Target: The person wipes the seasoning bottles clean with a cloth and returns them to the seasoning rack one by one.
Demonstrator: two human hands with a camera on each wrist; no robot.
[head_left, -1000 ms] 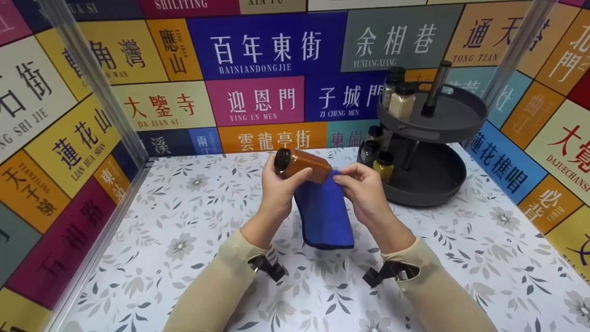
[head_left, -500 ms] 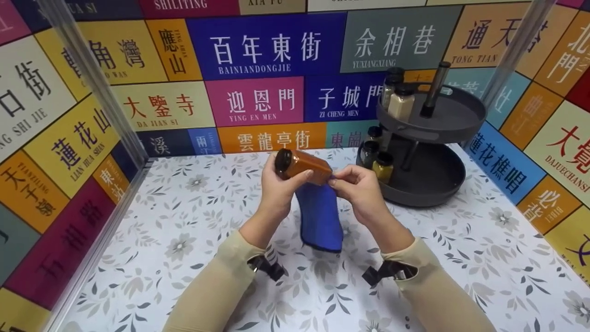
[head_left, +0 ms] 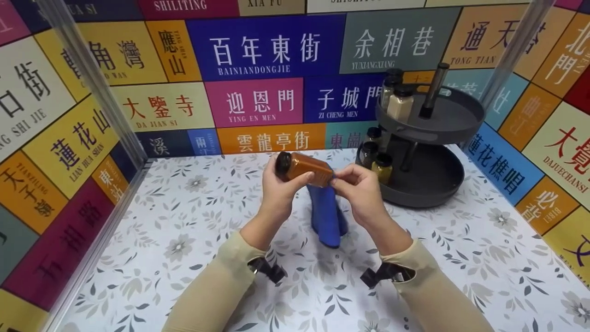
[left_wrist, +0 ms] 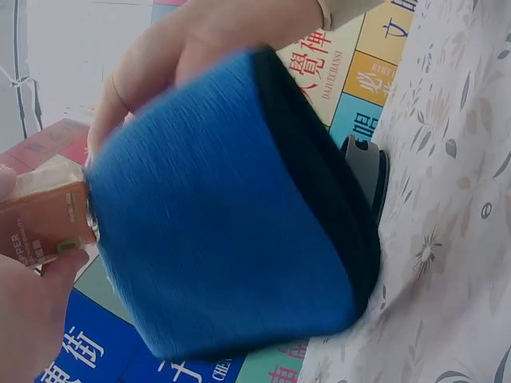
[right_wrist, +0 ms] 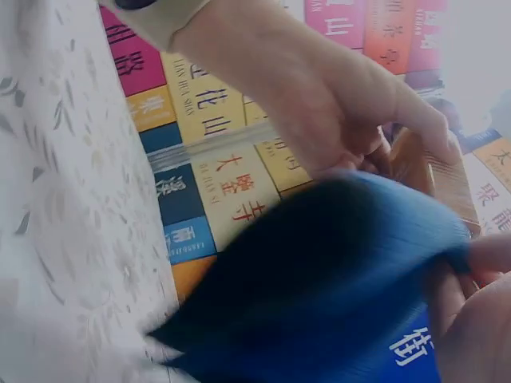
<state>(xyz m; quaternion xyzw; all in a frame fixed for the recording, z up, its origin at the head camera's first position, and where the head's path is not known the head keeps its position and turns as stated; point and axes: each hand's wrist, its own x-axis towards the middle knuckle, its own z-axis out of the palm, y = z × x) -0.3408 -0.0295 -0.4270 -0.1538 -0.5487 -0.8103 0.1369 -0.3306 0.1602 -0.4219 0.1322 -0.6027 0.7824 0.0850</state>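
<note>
My left hand (head_left: 277, 191) grips a spice jar (head_left: 308, 168) with a black lid and orange-brown contents, tilted so its lid points up and left. With thumb and fingertips, my right hand (head_left: 364, 189) pinches a blue cloth (head_left: 326, 216) against the base end of the jar. The cloth hangs below both hands, folded over, its dark edge lowest. In the left wrist view the blue cloth (left_wrist: 223, 215) covers much of the picture, and the jar (left_wrist: 48, 211) shows at its left. The right wrist view has the cloth (right_wrist: 343, 271) hiding part of the jar.
A dark two-tier rack (head_left: 426, 196) stands at the back right. Its upper tier bears a jar of pale powder (head_left: 400, 105) and another jar; several jars, one a yellow jar (head_left: 382, 168), stand on the lower tier. Sign-printed walls enclose the flower-patterned tabletop (head_left: 198, 258).
The hanging cloth has swung and folded narrower. My right fingers have shifted slightly at the jar's base, while the jar and left hand stay nearly in place.
</note>
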